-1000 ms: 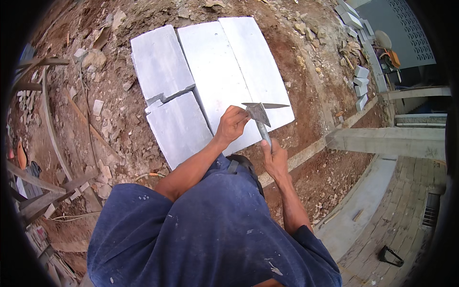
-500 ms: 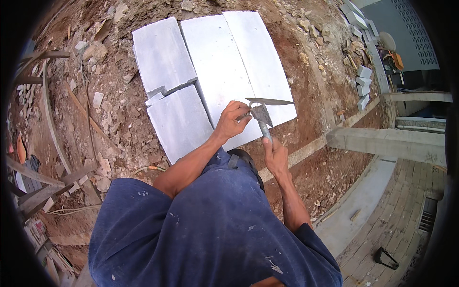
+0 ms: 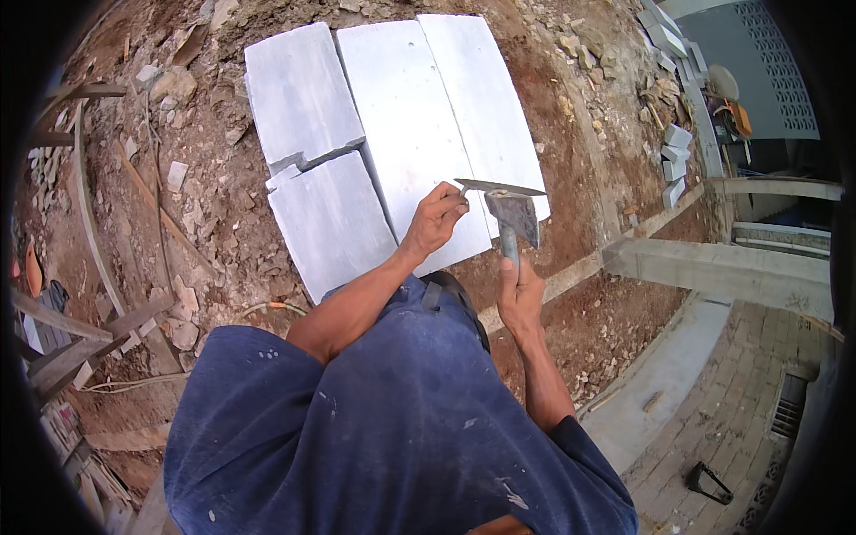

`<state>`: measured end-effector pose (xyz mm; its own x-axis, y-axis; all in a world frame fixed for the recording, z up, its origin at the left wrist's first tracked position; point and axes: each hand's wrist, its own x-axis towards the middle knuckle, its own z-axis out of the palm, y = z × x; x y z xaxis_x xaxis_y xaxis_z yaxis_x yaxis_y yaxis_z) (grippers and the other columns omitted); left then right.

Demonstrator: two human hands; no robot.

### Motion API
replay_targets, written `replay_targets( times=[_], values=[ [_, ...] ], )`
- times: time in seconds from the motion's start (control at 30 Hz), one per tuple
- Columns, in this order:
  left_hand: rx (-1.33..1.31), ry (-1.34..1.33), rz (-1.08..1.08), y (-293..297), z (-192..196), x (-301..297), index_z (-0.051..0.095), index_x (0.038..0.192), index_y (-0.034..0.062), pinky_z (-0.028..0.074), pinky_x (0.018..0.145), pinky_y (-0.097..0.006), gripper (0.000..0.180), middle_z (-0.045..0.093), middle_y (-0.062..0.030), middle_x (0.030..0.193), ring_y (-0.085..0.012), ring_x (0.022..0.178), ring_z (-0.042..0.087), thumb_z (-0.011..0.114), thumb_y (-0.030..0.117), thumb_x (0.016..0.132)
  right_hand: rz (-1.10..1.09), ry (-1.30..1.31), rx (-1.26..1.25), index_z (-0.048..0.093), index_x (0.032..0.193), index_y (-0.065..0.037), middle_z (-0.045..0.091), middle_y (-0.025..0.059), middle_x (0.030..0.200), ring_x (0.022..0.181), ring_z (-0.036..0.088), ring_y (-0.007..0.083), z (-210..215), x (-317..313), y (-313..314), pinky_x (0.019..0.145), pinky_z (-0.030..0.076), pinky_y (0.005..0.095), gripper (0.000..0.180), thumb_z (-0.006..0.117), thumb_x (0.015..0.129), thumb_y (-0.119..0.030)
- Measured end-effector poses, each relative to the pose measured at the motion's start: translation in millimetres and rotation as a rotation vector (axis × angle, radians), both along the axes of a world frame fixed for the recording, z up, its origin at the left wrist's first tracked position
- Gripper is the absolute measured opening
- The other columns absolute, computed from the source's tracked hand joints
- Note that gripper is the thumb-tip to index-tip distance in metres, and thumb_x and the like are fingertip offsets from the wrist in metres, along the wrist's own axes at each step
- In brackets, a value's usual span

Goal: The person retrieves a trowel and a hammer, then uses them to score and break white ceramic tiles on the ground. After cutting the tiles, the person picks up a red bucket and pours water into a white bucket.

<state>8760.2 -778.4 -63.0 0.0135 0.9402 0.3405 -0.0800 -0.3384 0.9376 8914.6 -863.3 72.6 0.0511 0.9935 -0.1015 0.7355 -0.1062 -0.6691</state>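
Note:
My left hand (image 3: 435, 218) is closed around the handle of a trowel (image 3: 499, 186), whose thin blade points to the right. In my right hand (image 3: 521, 294) is the grey handle of a hatchet (image 3: 514, 214); its broad, worn metal head is up against or just below the trowel blade, though I cannot tell if they touch. Both tools are over the near right part of some large white blocks (image 3: 401, 116) laid side by side. The left block is split by a jagged crack into a far piece (image 3: 303, 94) and a near piece (image 3: 334, 223).
Rubble and reddish soil (image 3: 214, 169) surround the blocks. Wooden poles (image 3: 89, 205) lean at the left. At the right are a concrete beam (image 3: 713, 272), small white blocks (image 3: 675, 165) and a paved floor (image 3: 713, 392) with a black triangular object (image 3: 709, 481).
The hatchet has shifted slightly right and its head has turned, so the edge now faces right. My right hand moved a little to the right with it. The trowel stays nearly in place.

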Motion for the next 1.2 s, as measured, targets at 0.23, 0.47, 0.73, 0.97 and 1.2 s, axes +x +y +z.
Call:
replay_targets(
  times=[0.23,0.47,0.73,0.97,1.2],
  values=[
    [-0.015,0.003,-0.023,-6.1,-0.7,1.2,0.065,0.091,-0.0042,0.046,0.071,-0.031,0.012,0.058,-0.0123,0.091,-0.0223,0.081,0.058,0.057,0.005,0.091,0.034,-0.010,-0.033,0.060,0.090,0.000,0.059,0.0221,0.065,0.063,0.063,0.0372,-0.1,3.1,-2.4,0.060,0.047,0.0449,0.043,0.047,0.098,-0.040],
    [0.048,0.023,0.001,-1.7,5.5,-1.8,0.065,0.090,-0.0056,0.047,0.069,-0.031,0.008,0.059,-0.0115,0.089,-0.0214,0.077,0.059,0.061,0.000,0.087,0.053,-0.179,-0.181,0.062,0.094,0.002,0.062,0.0278,0.072,0.074,0.061,0.0495,-10.6,4.7,3.7,0.064,0.046,0.0517,0.047,0.045,0.097,-0.042],
    [-0.079,-0.015,0.015,-8.9,5.3,-9.1,0.061,0.105,-0.0023,0.049,0.077,-0.034,0.029,0.062,-0.0141,0.102,-0.0263,0.090,0.062,0.072,0.002,0.077,0.015,-0.116,-0.180,0.061,0.094,0.002,0.062,0.0283,0.073,0.075,0.061,0.0492,-23.5,6.1,2.2,0.066,0.046,0.0523,0.050,0.045,0.097,-0.045],
    [-0.217,0.210,-0.044,2.6,-19.4,-3.7,0.061,0.093,0.0002,0.048,0.067,-0.036,0.028,0.061,-0.0138,0.079,-0.0253,0.069,0.059,0.077,0.015,0.075,0.028,-0.116,-0.140,0.060,0.092,0.002,0.060,0.0261,0.068,0.065,0.063,0.0392,-34.8,6.5,-0.8,0.061,0.046,0.0460,0.047,0.046,0.098,-0.042],
    [-0.092,0.271,0.210,13.0,-28.5,11.3,0.060,0.069,0.0048,0.046,0.048,-0.037,0.024,0.060,-0.0134,0.058,-0.0295,0.050,0.059,0.077,0.020,0.074,-0.057,0.177,0.118,0.055,0.086,0.001,0.051,0.0154,0.061,0.057,0.050,0.0194,-2.6,-7.3,-9.4,0.056,0.041,0.0392,0.044,0.046,0.100,-0.040]
  ],
)
